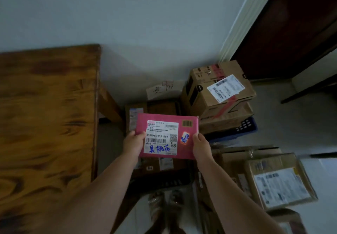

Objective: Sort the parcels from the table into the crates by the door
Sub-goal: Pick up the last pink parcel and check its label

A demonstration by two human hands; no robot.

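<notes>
Head view: boxes (pixel 218 95) top blue crate (pixel 249 126) beyond pink parcel (pixel 193 128); table (pixel 45 115) left.

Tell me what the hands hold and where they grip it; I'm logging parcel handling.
Both hold the pink parcel: the left hand grips its lower left edge, the right hand its lower right edge.

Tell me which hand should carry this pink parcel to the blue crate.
Right, probably. The right hand grips the pink parcel on the edge nearest the blue crate; the left hand holds the far edge, beside the table.
</notes>
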